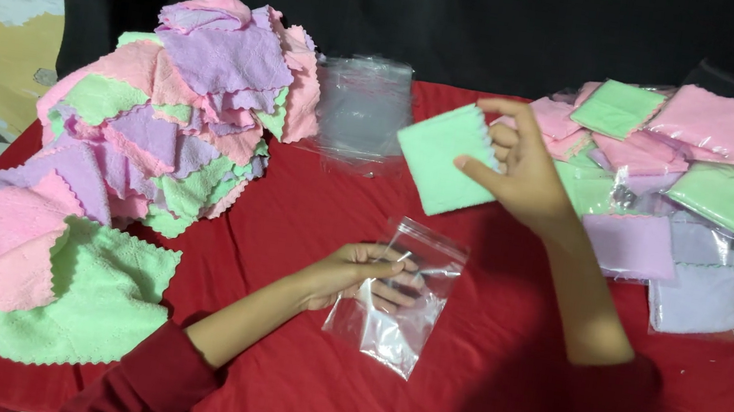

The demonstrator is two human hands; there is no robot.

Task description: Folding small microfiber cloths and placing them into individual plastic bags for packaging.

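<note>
— Starting at the left, what lay on the red tablecloth [476, 381]?

— A loose heap of small cloths [149, 140] in pink, lilac and green, spilling toward the near edge, well apart from both hands. Just behind it, toward the middle, sat a stack of empty clear bags [363, 106].

— And the left hand [358, 276]?

— It rested low over the table, fingers closed on the mouth of a small clear zip bag [397, 300]. The bag's long axis ran from that opening, near the top, down toward the person, with the bottom end lying on the cloth.

— Where was the folded green cloth [439, 159]?

— Raised above and slightly right of the bag's mouth, pinched by its right edge between thumb and fingertips of the right hand [518, 174]. So the cloth hung up and away from the bag, with the right hand nearer it and the left nearer the opening.

— Further right?

— A pile of already bagged cloths [673, 180], pink, green and lilac, just beyond the right wrist.
</note>
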